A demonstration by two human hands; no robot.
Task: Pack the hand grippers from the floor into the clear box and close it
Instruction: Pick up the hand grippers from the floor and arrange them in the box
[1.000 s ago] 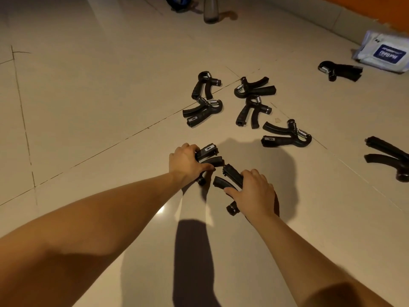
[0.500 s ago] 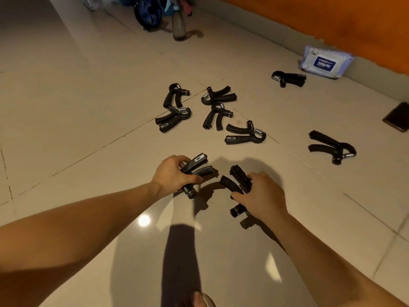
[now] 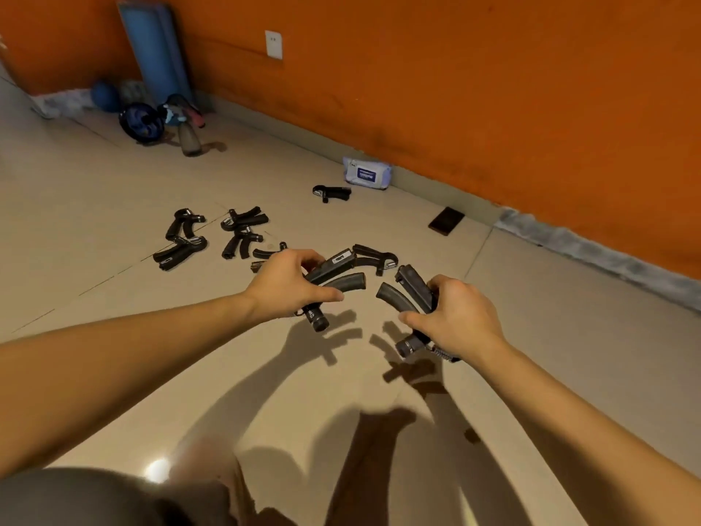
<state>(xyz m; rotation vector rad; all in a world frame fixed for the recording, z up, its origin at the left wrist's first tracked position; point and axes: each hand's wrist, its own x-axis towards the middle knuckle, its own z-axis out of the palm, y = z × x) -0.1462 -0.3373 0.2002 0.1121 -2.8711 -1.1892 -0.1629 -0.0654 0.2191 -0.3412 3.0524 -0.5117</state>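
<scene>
The left hand grips one black gripper, the right hand a second gripper, both above the glossy tile floor. More grippers lie nearer the orange wall, a wipes pack and phone at its foot.

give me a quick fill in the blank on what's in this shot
1. The left hand and the right hand are holding hand grippers, ____ apiece.
2. The wall is painted ____.
3. The mat standing against that wall is ____.
Missing words: one; orange; blue
</scene>
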